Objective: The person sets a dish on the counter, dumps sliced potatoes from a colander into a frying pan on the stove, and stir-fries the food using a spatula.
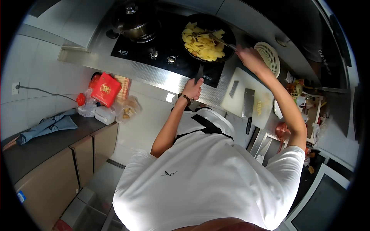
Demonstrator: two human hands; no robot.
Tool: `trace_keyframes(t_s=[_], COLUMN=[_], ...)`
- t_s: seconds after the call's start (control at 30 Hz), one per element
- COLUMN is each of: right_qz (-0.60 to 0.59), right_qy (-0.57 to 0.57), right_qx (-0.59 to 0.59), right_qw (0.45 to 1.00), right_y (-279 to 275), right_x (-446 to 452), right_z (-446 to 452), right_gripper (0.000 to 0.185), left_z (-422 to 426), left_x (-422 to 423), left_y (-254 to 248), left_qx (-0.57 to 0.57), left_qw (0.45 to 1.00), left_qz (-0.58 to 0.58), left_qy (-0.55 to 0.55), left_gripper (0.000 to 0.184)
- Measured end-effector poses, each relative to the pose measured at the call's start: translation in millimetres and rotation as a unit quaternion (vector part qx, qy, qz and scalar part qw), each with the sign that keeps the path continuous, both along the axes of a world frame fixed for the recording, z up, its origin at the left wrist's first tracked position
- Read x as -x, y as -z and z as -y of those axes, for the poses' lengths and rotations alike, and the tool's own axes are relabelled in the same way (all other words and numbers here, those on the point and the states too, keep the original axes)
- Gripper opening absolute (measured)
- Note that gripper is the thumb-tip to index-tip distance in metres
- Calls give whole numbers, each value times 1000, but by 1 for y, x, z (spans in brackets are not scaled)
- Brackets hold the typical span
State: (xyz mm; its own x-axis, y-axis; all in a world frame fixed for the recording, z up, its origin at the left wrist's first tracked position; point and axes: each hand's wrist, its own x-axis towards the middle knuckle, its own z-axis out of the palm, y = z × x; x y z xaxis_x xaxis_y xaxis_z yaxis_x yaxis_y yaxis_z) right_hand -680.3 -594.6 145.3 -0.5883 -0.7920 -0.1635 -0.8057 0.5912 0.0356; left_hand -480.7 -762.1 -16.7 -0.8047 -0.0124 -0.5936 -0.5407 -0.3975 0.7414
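One left hand (192, 89) clenches the dark handle (199, 73) below the round black frying pan (230, 37), seemingly steadying it, while the right hand (249, 58) grips a silvery metal utensil (231, 46) inside it

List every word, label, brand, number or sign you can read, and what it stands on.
"XW-268-": black glossy panel, upper right; first letter and ending unclear.
Too small or blurred to read:
White markings, black glass hob.
Dark print, folded blue-grey fabric item.
Black logo, white fabric shirt.
Gold emblem, shiny red bag.
Blue sticker, beige cabinet.
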Motion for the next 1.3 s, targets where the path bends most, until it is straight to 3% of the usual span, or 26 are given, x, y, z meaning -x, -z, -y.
trace_keyframes(t_s=[0.1,0.37,0.57,0.67,0.83,1.13,1.3], right_qz=[-54,-48,-41,-69,-115,-109,-49], right_qy=[0,-28,2,-82,-88,21,5], right_qx=[1,44,-48,-29,1,75,35], right_qw=[999,997,998,994,990,991,998], right_y=[-6,-54,-91,-71,-26,42,21], right_x=[-16,-20,-28,-23,-22,-32,-32], right_z=[-19,-48,-45,-53,-44,-23,-36], right_gripper=[23,25,20,27,26,20,21], left_z=[0,2,1,0,1,0,0], left_x=[0,0,0,0,0,0,0], left_y=[-3,-2,0,-1,4,5,5], left_qx=[-1,0,-5,3,-1,-3,-31], left_qw=[1000,1000,1000,1000,1000,1000,999], left_qz=[3,5,8,13,-6,-15,-9], left_qy=[-4,0,0,1,4,-1,-7], left_gripper=[32,33,34,35,36,35,35])
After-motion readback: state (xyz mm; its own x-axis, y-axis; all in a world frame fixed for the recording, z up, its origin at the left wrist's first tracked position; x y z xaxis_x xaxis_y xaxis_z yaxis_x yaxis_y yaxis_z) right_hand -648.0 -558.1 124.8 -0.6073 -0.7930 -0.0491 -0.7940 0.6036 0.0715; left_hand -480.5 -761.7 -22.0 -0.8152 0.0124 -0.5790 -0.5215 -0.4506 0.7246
